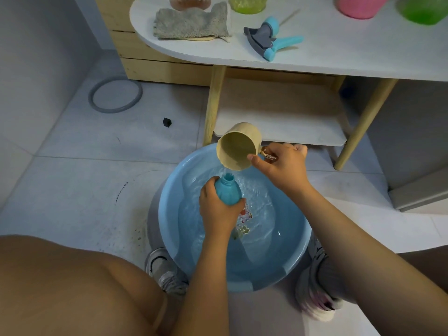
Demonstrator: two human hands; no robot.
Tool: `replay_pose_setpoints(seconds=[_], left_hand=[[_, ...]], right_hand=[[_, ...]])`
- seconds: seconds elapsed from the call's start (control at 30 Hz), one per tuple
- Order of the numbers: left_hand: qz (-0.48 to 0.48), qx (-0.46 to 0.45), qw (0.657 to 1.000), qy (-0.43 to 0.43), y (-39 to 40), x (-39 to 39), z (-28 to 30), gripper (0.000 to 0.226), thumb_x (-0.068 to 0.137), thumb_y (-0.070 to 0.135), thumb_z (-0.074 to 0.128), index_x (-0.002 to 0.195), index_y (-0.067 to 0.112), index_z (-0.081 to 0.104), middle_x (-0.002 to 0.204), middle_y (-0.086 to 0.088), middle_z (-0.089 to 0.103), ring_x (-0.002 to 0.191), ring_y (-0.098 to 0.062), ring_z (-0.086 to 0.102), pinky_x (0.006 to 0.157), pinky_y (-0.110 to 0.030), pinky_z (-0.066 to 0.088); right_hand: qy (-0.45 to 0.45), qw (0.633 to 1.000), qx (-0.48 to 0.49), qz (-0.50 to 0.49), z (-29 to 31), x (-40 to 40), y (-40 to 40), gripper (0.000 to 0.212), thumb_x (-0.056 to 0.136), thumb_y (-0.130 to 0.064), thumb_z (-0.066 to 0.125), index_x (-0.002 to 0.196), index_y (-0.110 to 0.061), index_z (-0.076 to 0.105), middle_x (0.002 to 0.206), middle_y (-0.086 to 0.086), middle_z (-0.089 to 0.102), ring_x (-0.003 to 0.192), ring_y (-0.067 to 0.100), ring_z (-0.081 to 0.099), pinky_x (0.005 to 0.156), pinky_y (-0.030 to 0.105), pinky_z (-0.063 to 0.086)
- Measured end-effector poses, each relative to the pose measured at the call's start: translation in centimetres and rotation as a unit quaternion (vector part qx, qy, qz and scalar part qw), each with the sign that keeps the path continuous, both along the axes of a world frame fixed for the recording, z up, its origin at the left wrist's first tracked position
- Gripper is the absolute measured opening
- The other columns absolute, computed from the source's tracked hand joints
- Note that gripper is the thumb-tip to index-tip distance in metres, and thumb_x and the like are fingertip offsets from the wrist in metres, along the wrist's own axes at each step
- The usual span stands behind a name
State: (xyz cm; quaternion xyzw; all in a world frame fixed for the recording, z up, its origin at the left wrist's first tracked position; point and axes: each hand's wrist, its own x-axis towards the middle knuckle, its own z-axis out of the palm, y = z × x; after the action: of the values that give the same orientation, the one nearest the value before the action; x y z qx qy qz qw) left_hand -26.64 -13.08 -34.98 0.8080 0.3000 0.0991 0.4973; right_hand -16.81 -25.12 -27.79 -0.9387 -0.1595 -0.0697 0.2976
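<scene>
Fingers of the left hand are curled round the body of the blue bottle, thumb on the near left side, clamping it over the blue basin. I read the bottle's long axis as close to upright, with the open neck leaning slightly away from me. The right hand grips the handle of the beige cup, fingers closed round it and the thumb pressed against the cup wall. The cup is tipped hard, its mouth turned down and toward me.

What matters is the cup's low lip over the bottle's neck: the lip sits just above and a touch beyond the opening, and a thin stream of water falls between them. The right hand does the aiming, and the neck is narrow, so I judge any sideways drift would put water down the outside into the basin water.

Room is tight behind the cup, where the lower shelf and a wooden table leg stand close. To my left and toward me, the space over the basin is open.
</scene>
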Motion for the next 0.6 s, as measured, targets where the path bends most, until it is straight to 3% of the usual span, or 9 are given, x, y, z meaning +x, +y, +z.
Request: replay_pose_setpoints(seconds=[0.13,0.23,0.4,0.6], left_hand=[[-0.002,-0.001,1.0,-0.005,0.01,-0.04,0.14,0.077,0.059,0.025,0.087,0.125,0.022,0.045,0.123,0.002,0.048,0.111,-0.018,0.049,0.091,-0.037,0.048],[0.001,0.004,1.0,-0.006,0.08,0.05,0.31,0.077,0.059,0.025,0.087,0.124,0.021,0.046,0.122,0.002,0.048,0.111,-0.018,0.049,0.089,-0.034,0.047],[0.0,-0.001,1.0,-0.005,0.04,-0.03,0.28,0.076,0.059,0.025,0.087,0.123,0.022,0.046,0.121,0.003,0.049,0.111,-0.019,0.05,0.091,-0.039,0.049],[0.003,0.014,1.0,-0.009,0.13,0.19,0.35,0.076,0.058,0.028,0.087,0.122,0.021,0.047,0.121,0.002,0.051,0.11,-0.019,0.051,0.091,-0.043,0.049]], right_hand=[[-0.018,1.0,-0.004,0.007,-0.04,-0.01,0.11,0.049,0.071,-0.07,0.041,0.053,-0.026,0.029,0.048,-0.011,0.032,0.059,0.017,0.038,0.076,0.03,0.017],[-0.024,1.0,0.001,0.007,-0.08,0.01,0.11,0.048,0.074,-0.064,0.05,0.054,-0.024,0.033,0.048,-0.012,0.032,0.06,0.017,0.038,0.076,0.03,0.017],[-0.031,0.999,-0.007,0.006,0.14,0.03,0.15,0.05,0.074,-0.064,0.05,0.059,-0.016,0.044,0.051,-0.013,0.034,0.064,0.017,0.04,0.078,0.03,0.019],[-0.04,0.999,0.002,0.005,0.35,-0.09,0.18,0.053,0.071,-0.069,0.04,0.058,-0.018,0.042,0.05,-0.013,0.033,0.064,0.016,0.039,0.073,0.028,0.014]])
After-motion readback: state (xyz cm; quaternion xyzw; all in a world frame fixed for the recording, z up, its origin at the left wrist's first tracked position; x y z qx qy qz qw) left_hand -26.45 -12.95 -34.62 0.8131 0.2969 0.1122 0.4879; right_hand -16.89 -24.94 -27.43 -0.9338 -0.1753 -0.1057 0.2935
